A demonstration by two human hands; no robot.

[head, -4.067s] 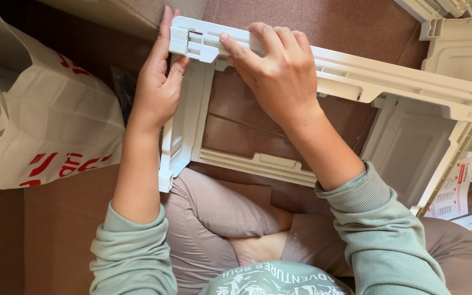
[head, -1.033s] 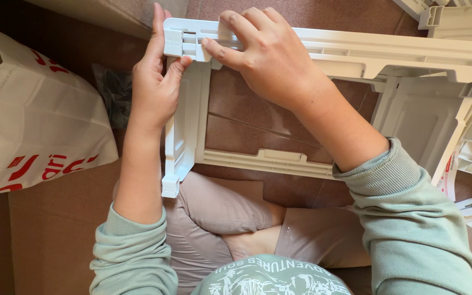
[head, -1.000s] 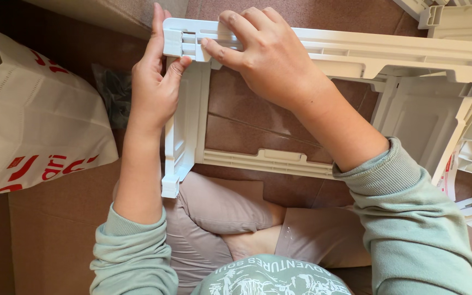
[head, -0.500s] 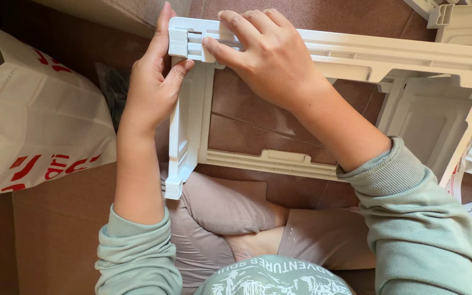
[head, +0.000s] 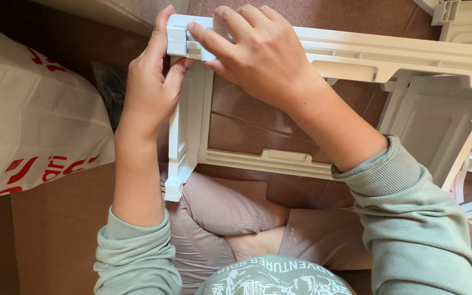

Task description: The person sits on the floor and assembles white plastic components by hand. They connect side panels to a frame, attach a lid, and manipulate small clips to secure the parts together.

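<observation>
Left hand [head: 149,87] gripping white plastic frame [head: 356,54] corner, right hand [head: 260,54] pressing its rail, white bag [head: 34,125] beside

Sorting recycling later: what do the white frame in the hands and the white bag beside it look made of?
The frame looks like moulded plastic, matt off-white, with ribs and clip slots. The bag looks like non-woven fabric, going by its dotted texture and stitched seams, though that is less sure.
</observation>
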